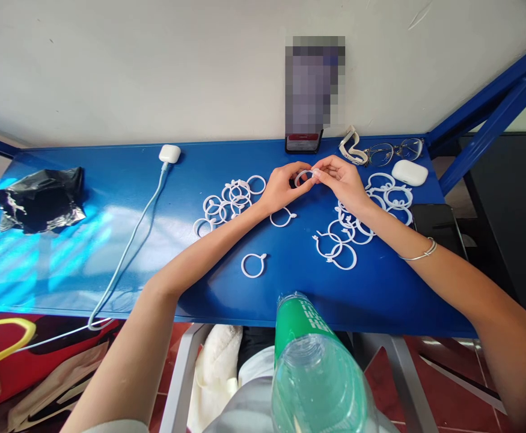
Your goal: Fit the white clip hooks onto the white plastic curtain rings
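A white plastic ring [302, 175] is pinched between my two hands above the blue table. My left hand [284, 187] has its fingers closed on the ring's near side, and my right hand [341, 180] grips its right end with thumb and fingertips. The fingers cover part of the ring. Left of my left hand lies a group of white rings [216, 210] with small tabs. Under my right wrist, more rings [344, 255] are spread, some with open ends. Two single rings, one below my left hand [281, 225] and one nearer the front [253, 276], lie apart.
A phone [303, 143] leans on the wall. Eyeglasses [382, 155], a white watch [351, 147], a white earbud case [409, 173] and a dark phone [440, 225] lie right. A green bottle [321, 379] stands before me. A charger [169, 154] with cable and a black bag [41, 198] lie left.
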Motion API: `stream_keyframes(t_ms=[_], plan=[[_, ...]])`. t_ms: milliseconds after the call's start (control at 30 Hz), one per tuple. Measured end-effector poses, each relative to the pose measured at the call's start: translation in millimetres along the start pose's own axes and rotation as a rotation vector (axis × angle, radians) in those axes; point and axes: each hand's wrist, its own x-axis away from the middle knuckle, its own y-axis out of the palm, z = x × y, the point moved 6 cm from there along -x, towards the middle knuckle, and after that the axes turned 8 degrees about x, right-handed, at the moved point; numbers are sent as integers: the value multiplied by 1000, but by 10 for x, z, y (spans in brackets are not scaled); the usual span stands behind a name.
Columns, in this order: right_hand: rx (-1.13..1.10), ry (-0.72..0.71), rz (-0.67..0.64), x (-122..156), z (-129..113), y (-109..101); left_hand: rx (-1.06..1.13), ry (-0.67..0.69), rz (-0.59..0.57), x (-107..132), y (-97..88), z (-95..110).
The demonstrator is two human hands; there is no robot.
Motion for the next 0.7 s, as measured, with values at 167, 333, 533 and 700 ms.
stream_keyframes(t_ms=[167, 333, 533, 700], plan=[[10, -2, -12, 0, -11, 5, 3, 1, -4, 2, 3, 5], [23, 12, -16, -2, -1, 5, -1, -6, -8, -1, 6, 6], [10, 25, -15, -18, 38, 4, 19, 0, -21, -1, 4, 20], [24, 37, -21, -21, 51, 3, 42, -25, -13, 0, 6, -29]])
